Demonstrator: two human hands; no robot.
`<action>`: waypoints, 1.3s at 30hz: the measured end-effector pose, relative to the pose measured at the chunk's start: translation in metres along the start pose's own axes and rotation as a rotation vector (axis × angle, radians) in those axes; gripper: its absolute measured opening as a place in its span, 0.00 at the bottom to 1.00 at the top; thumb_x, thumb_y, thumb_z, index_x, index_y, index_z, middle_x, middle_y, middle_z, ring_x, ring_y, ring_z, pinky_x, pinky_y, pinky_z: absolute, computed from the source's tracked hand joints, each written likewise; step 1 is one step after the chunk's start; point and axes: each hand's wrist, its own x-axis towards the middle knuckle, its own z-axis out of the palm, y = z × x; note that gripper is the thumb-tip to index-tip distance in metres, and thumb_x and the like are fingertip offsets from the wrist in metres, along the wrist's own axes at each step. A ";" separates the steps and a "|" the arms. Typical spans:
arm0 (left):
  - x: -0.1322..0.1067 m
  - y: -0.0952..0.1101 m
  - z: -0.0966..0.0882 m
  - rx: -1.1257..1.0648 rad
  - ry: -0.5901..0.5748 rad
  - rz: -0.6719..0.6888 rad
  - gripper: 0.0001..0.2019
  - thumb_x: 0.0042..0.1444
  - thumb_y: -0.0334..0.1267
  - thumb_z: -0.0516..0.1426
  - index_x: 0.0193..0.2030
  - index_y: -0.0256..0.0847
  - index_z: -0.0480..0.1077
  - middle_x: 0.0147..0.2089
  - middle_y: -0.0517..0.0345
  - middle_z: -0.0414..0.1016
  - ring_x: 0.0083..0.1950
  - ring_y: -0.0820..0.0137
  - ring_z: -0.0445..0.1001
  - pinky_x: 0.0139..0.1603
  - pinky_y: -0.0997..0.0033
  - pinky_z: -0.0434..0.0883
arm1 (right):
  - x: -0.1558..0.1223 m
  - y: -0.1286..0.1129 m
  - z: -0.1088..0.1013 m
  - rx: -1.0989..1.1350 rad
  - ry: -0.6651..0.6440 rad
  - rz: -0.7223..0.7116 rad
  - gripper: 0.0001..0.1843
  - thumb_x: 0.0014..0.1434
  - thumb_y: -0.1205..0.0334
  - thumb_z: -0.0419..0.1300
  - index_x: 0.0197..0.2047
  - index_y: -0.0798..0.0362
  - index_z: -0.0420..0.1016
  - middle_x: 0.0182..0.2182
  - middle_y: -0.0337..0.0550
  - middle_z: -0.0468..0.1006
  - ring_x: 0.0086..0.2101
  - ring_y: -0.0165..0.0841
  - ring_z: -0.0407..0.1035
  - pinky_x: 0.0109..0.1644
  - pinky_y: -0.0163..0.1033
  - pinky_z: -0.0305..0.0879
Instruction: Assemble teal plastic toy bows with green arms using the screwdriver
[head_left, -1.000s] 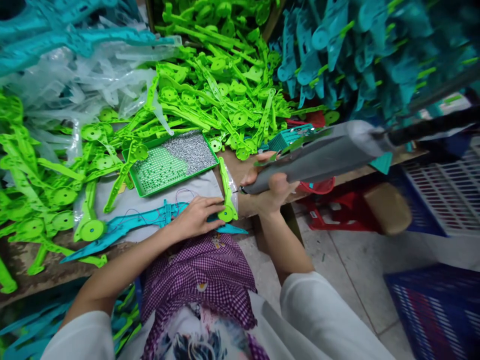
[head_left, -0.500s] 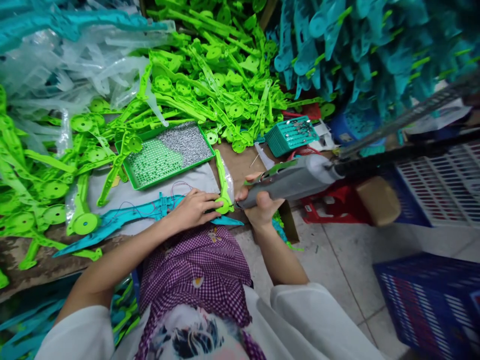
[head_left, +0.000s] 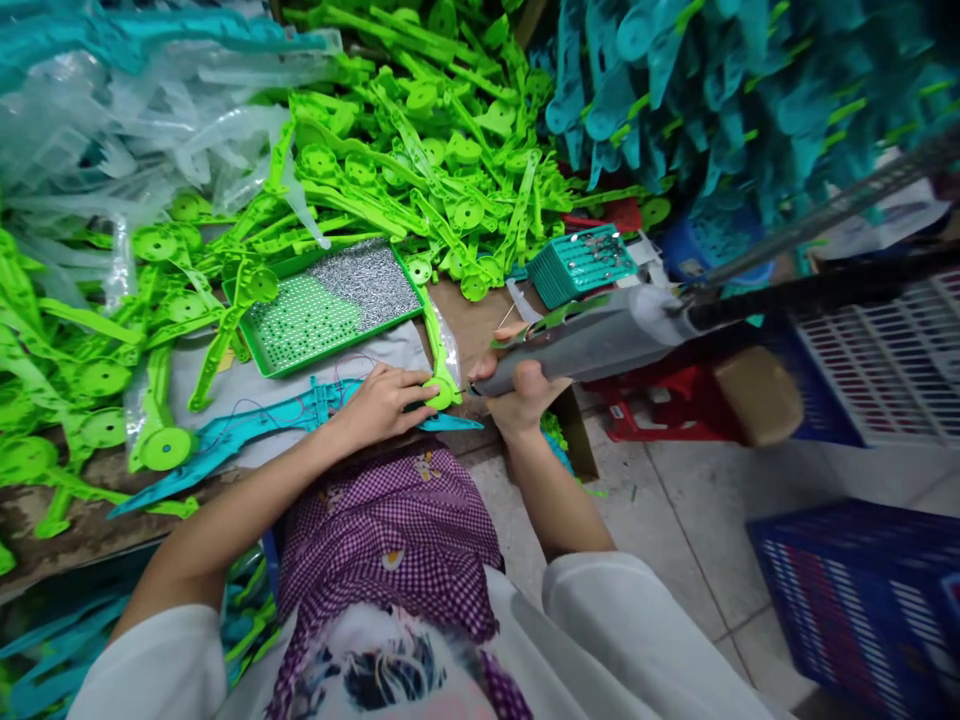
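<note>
Currently, your table (head_left: 474,325) carries a heap of lime-green parts (head_left: 420,180) along its far edge. Your right hand (head_left: 525,392) is wrapped around the front of a grey power tool (head_left: 592,340), over the near edge, toward the right. A long blue piece (head_left: 262,420) lies along the near edge, partly under your left hand (head_left: 382,405). Mid-table: green tray (head_left: 341,346) with small metal bits; right of it, a teal tray stack (head_left: 574,270). Your left fingers grasp the round end of a lime piece (head_left: 444,393), near edge, right of the tray. Change: a second ago the tool's tip pointed farther up that piece; now it is level with the round end. Contact unclear. Judged meaning: the round end, rather than the shank, is within the tip's reach.
</note>
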 end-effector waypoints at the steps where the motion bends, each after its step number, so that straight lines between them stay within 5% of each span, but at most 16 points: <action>1: 0.000 0.000 0.000 -0.002 0.005 0.002 0.13 0.63 0.45 0.56 0.49 0.42 0.75 0.52 0.51 0.78 0.48 0.65 0.77 0.46 0.63 0.64 | 0.000 0.001 0.000 -0.004 -0.007 0.007 0.28 0.50 0.32 0.56 0.39 0.48 0.75 0.16 0.32 0.65 0.17 0.30 0.64 0.22 0.38 0.66; 10: 0.001 0.002 -0.002 -0.005 0.002 0.014 0.14 0.64 0.45 0.56 0.49 0.41 0.76 0.51 0.50 0.78 0.47 0.65 0.77 0.46 0.63 0.67 | -0.007 0.005 0.004 0.002 -0.032 0.008 0.24 0.49 0.36 0.60 0.39 0.47 0.73 0.17 0.31 0.65 0.18 0.29 0.66 0.23 0.37 0.67; 19: 0.003 0.001 -0.001 0.001 0.010 0.023 0.13 0.62 0.45 0.57 0.48 0.41 0.76 0.50 0.50 0.79 0.46 0.65 0.78 0.44 0.63 0.68 | -0.003 0.007 0.008 -0.008 0.037 0.052 0.19 0.49 0.40 0.59 0.29 0.48 0.70 0.16 0.32 0.64 0.16 0.28 0.63 0.22 0.37 0.66; 27: 0.000 -0.001 0.001 -0.033 0.006 -0.018 0.13 0.62 0.46 0.58 0.49 0.44 0.76 0.52 0.52 0.78 0.48 0.66 0.77 0.47 0.62 0.67 | 0.007 -0.018 0.014 0.054 -0.134 -0.012 0.29 0.49 0.35 0.60 0.45 0.48 0.75 0.19 0.33 0.67 0.19 0.30 0.64 0.22 0.38 0.65; 33: 0.001 0.003 -0.002 -0.016 -0.053 -0.078 0.14 0.60 0.45 0.59 0.49 0.43 0.76 0.54 0.52 0.77 0.50 0.64 0.75 0.49 0.61 0.64 | 0.029 -0.033 0.028 -0.113 -0.218 -0.083 0.21 0.52 0.38 0.61 0.27 0.48 0.73 0.22 0.35 0.69 0.23 0.29 0.65 0.29 0.39 0.68; 39: 0.013 0.022 -0.011 0.115 -0.108 -0.063 0.15 0.61 0.45 0.57 0.47 0.39 0.77 0.55 0.44 0.73 0.54 0.56 0.71 0.53 0.54 0.64 | 0.051 -0.058 0.059 -0.243 -0.394 -0.149 0.22 0.53 0.44 0.64 0.44 0.50 0.71 0.35 0.35 0.71 0.39 0.32 0.71 0.44 0.43 0.72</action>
